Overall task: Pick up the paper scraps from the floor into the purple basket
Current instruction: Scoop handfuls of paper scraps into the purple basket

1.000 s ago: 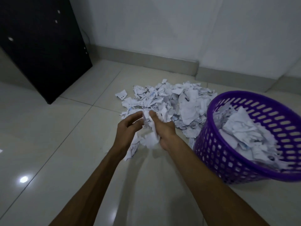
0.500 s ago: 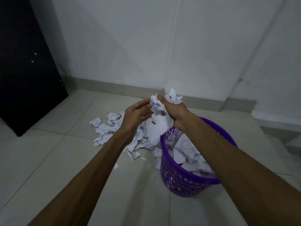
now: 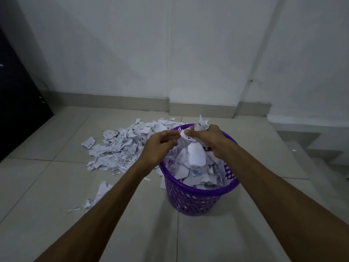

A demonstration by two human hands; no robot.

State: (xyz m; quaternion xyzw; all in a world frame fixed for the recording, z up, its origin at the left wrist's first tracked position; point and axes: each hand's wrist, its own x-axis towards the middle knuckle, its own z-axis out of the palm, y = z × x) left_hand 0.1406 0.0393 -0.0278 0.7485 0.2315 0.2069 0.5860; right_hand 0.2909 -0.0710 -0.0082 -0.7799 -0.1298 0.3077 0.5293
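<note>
A loose heap of torn white paper scraps (image 3: 120, 148) is spread on the pale tiled floor (image 3: 56, 195), left of and beyond the round purple perforated plastic basket (image 3: 196, 199), which is heaped with scraps. Above its rim, a crumpled bunch of white scraps (image 3: 202, 124) is clutched in the right hand (image 3: 207, 137). The left hand (image 3: 160, 146) is held with fingers curled, their tips touching the bunch.

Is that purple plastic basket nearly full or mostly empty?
Nearly full. Inside the purple plastic basket, white paper scraps are heaped close to its rim, with more still in both hands above it.
</note>
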